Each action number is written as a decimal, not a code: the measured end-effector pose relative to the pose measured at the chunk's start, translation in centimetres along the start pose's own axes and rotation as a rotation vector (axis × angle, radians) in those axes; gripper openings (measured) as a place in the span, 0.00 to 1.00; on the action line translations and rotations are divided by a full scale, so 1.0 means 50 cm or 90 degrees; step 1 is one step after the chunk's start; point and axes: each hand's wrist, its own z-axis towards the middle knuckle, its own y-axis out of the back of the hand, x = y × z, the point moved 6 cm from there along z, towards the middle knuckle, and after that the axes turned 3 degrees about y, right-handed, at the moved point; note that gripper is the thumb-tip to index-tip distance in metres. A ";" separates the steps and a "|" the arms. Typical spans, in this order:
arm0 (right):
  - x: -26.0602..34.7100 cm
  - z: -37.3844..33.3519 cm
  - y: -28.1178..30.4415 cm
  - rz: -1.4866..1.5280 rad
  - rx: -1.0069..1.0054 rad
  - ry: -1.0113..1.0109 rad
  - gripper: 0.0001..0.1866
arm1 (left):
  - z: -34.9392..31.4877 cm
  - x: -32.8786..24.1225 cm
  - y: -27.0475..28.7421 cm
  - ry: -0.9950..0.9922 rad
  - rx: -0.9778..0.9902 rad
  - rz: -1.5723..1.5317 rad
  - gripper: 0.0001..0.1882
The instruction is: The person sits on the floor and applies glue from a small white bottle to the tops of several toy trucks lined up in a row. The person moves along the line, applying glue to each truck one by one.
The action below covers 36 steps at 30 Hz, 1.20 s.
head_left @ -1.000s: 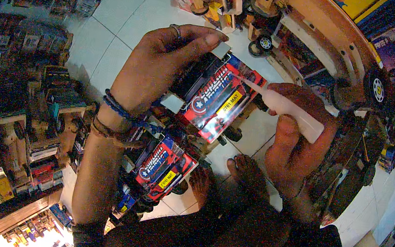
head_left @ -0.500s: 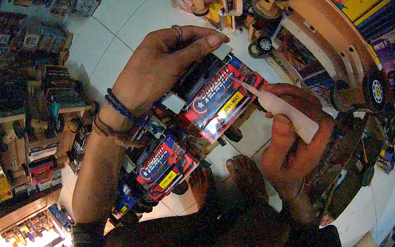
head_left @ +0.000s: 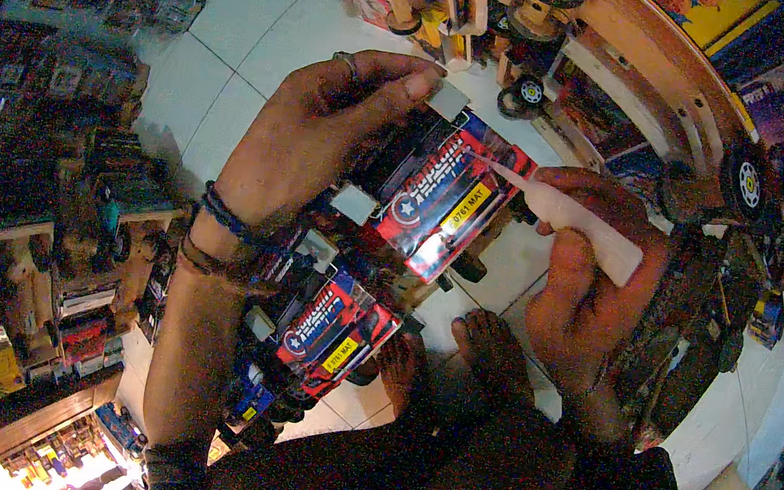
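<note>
Toy truck (head_left: 448,203) and white bottle (head_left: 583,228) have shifted slightly rightward together, so the nozzle (head_left: 507,173) stays over the truck, between our hands. Our right hand (head_left: 592,303) curls around the bottle; our left hand (head_left: 329,121) nearly closes at a white tab (head_left: 449,102), hold unclear.

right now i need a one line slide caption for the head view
Right hand holds a pale bottle, thin tip at a red-and-blue toy truck, left hand close beside it.
</note>
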 end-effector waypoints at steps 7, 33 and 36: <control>0.030 -0.019 -0.020 0.068 0.083 0.068 0.17 | -0.069 0.016 0.049 0.022 0.097 0.130 0.17; 0.027 -0.016 -0.027 0.028 0.143 0.087 0.18 | -0.092 0.041 0.040 0.116 0.165 0.015 0.14; 0.030 -0.014 -0.028 0.019 0.114 0.105 0.18 | -0.096 0.042 0.041 0.118 0.155 0.015 0.14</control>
